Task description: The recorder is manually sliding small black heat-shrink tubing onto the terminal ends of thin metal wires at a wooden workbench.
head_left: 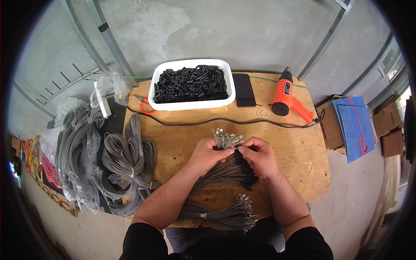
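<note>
My left hand (205,155) is closed around a bunch of grey wires, whose silvery metal terminals (226,138) stick up above the fingers. Close beside it, my right hand (261,157) pinches at one wire end; the fingertips hide what exactly is between them. Under both hands more grey wires (219,174) fan out across the wooden table, with black sleeves (248,177) at their right ends. Nearer to me lies a tied bundle of grey wires (223,214), its metal terminals pointing right.
A white tub (190,106) of short black tubes stands at the back, beside a dark phone (244,91). An orange heat gun (282,94) trails a black cord (199,124) across the table. Rubber bands (262,114), red-handled pliers (147,107) and coiled grey wires (125,160) lie around.
</note>
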Available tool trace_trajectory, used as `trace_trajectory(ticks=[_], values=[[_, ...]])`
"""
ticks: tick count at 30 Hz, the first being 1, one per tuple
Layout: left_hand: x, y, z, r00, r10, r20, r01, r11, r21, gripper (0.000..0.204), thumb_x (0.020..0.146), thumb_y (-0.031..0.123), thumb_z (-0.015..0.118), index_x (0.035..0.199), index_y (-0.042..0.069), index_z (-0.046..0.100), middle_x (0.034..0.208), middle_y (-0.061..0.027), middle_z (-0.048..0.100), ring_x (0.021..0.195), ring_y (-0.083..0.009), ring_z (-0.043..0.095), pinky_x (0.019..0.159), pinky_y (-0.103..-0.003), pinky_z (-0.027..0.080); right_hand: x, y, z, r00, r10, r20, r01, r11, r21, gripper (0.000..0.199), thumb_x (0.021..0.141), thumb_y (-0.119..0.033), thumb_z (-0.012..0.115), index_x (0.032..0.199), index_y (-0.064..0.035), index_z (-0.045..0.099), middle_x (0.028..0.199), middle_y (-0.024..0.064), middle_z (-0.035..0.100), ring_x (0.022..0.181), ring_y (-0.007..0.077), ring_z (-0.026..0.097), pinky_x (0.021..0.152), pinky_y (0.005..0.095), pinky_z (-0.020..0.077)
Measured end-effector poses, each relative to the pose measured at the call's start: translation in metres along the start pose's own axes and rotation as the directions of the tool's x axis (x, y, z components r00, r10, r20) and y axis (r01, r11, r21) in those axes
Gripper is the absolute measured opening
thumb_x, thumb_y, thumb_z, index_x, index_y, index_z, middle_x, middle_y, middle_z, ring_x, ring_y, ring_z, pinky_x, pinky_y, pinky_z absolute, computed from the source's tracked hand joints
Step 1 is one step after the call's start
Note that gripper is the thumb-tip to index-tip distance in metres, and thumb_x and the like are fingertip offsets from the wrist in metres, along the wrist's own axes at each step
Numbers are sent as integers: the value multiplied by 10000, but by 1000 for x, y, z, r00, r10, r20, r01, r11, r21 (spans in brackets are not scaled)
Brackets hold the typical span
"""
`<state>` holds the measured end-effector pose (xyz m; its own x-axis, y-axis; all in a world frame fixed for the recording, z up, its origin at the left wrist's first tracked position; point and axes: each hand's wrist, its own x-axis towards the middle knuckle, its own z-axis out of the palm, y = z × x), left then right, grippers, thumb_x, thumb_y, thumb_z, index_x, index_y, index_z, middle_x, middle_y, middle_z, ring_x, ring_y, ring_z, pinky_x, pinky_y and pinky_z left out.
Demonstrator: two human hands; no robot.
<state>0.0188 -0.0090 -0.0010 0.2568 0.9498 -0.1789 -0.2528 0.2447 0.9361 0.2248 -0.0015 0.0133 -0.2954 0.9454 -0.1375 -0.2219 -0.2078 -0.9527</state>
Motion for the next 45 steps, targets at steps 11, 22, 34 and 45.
trace_trajectory(ticks=[11,22,34,45], values=[[-1,6,1,997,-12,-70,12,1000,-4,107,885,95,737,896,-6,704,753,8,637,637,-65,538,581,-237,437,16,-9,-32,977,209,-38,-131,734,667,160,964,32,457,1085,2,559,1022,132,592,646,98,456,470,170,357],[-1,7,1,997,-18,-71,18,1000,8,121,887,111,732,903,-6,704,739,10,628,631,-67,537,576,-234,424,21,-19,-37,937,290,-197,18,521,853,154,1009,-29,435,1091,49,541,1043,162,577,806,159,509,625,199,438],[0,5,-3,999,-18,-51,17,1000,-16,127,876,70,729,951,-10,665,798,-18,626,661,-96,558,614,-258,455,15,-7,-27,982,188,30,-178,855,487,164,1046,-206,515,1039,-63,593,799,36,607,509,78,378,434,183,290],[-1,5,-2,997,17,-71,-20,999,-39,107,884,98,722,926,10,679,750,8,616,631,-72,539,573,-242,421,5,-13,-6,991,132,24,-134,964,232,238,974,-63,578,1203,-7,607,751,36,592,557,81,435,449,190,277]])
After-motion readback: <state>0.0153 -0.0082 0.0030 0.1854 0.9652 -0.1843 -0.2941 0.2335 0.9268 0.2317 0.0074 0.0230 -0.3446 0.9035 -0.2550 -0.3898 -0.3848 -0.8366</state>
